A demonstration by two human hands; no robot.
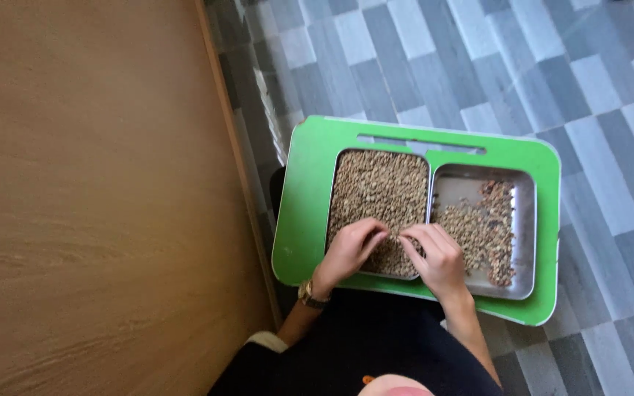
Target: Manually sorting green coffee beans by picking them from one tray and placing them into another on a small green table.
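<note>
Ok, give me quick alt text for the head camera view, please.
Both hands, left hand and right hand, pick through small brownish beans in the left of two metal trays on a green lap table. Grey patterned floor; wooden panel at left.

A wooden panel [97,198] is being shown filling the left side. A floor [537,66] of grey tiles in mixed shades is being seen far and to the right.
</note>
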